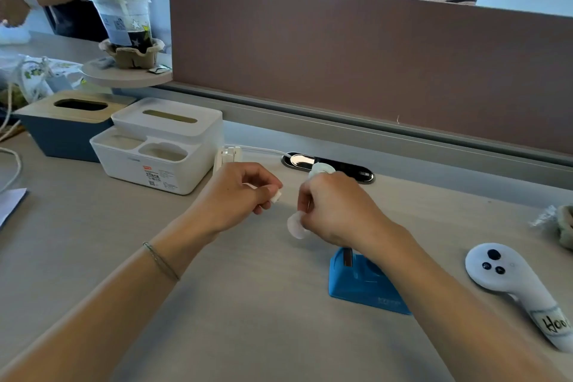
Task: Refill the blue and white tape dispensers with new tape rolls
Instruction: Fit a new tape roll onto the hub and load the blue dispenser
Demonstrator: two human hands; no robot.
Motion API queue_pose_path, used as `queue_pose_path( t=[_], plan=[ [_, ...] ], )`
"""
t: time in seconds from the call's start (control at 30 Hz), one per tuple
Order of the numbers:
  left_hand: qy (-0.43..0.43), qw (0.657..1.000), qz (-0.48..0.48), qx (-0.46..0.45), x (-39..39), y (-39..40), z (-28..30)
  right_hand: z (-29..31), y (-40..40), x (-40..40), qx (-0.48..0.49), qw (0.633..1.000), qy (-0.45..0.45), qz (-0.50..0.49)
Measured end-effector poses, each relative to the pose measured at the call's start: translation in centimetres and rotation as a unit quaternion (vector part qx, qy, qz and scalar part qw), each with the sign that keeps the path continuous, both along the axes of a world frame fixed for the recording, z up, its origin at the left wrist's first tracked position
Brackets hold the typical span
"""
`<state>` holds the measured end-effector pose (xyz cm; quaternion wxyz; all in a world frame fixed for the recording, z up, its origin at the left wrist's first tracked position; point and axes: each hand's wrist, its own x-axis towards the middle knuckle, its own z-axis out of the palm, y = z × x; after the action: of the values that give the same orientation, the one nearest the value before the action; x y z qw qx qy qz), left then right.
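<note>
Blue plastic marks the nearer of our two targets: the blue dispenser (pixel 366 281) sits on the bench (pixel 217 304) at lower centre-right of the frame, partly under our right wrist, its long axis running from upper left to lower right with the cutter end toward upper left. Its cradle looks empty, so we judge it is waiting for a roll. What seems to be the white dispenser (pixel 228 156) stands just above our left hand, near the white organiser box (pixel 155 161), though most of it is hidden and we cannot tell which way it faces. Our right hand (pixel 335 208) has its grip closed on a pale tape roll (pixel 296 225) that hangs below the fingers, its flat face turned toward us, and a second white round piece (pixel 322 169) shows above the knuckles; whether that is a core or another roll we cannot tell. Our left hand (pixel 238 192) is closed, pinching a small white bit (pixel 276 196) at the fingertips, likely the tape's free end or a tab. We hold both hands raised and close together in mid-frame, probably so the end can be peeled free before the roll goes into the cradle just below. A white controller (pixel 508 282) lies at the right, well apart.
</note>
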<state>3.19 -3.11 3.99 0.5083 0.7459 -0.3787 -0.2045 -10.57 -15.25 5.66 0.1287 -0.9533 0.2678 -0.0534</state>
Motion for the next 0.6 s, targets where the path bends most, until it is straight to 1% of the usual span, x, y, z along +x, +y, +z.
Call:
queue_pose_path(
  t=[0.07,0.17,0.27,0.43,0.5,0.53,0.6],
  plan=[
    [0.006,1.0,0.001,0.01,0.4,0.0,-0.5,-0.3,-0.3,1.3,-0.036,0.998,0.055,0.017],
    [0.006,1.0,0.0,0.028,0.9,0.2,-1.2,-0.6,-0.8,2.5,-0.043,0.993,0.101,0.038],
    [0.007,0.999,0.002,0.032,1.1,0.2,-1.4,-1.3,-1.3,3.0,-0.038,0.991,0.116,0.047],
    [0.016,1.0,-0.004,0.018,1.1,0.0,-1.0,-1.7,-1.3,2.8,0.009,0.991,0.124,0.048],
    [0.027,0.999,-0.01,0.014,1.1,-0.1,-1.1,-1.1,-1.9,2.5,0.042,0.992,0.111,0.032],
    [0.032,0.999,-0.012,0.012,1.1,-0.1,-1.1,-0.6,-2.6,2.4,0.045,0.996,0.08,0.009],
    [0.047,0.999,-0.013,0.008,1.1,-0.2,-1.3,0.2,-4.6,2.5,-0.006,0.998,0.0,-0.057]
  ],
)
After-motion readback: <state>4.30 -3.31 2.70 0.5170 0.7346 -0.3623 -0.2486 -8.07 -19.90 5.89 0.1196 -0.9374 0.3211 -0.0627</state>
